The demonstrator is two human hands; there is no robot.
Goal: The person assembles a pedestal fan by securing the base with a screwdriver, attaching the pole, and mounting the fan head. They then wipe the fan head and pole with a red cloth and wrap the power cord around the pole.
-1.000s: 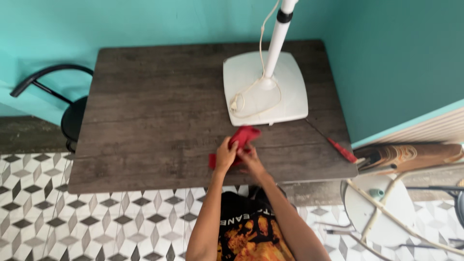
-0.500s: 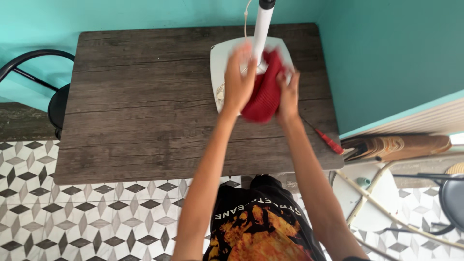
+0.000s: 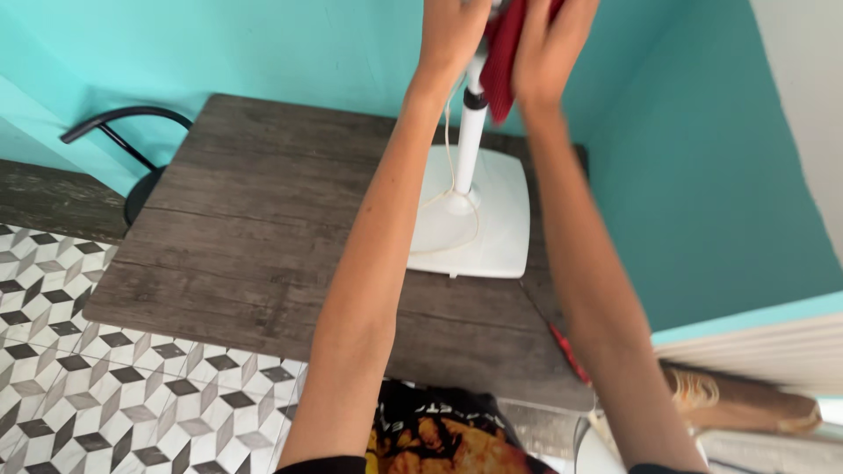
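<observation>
Wiping the pole (image 3: 471, 132), you are pressing the red cloth (image 3: 506, 53) against its upper section with both hands: left hand (image 3: 452, 31) and right hand (image 3: 551, 48) are closed around cloth and pole. Keep the base (image 3: 492, 219) flat on the table (image 3: 246, 228).

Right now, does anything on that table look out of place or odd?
Yes. A white pedestal stand sits on the wooden table rather than the floor, its cord dangling loose down the pole. A red-handled screwdriver lies near the table's right edge.
</observation>
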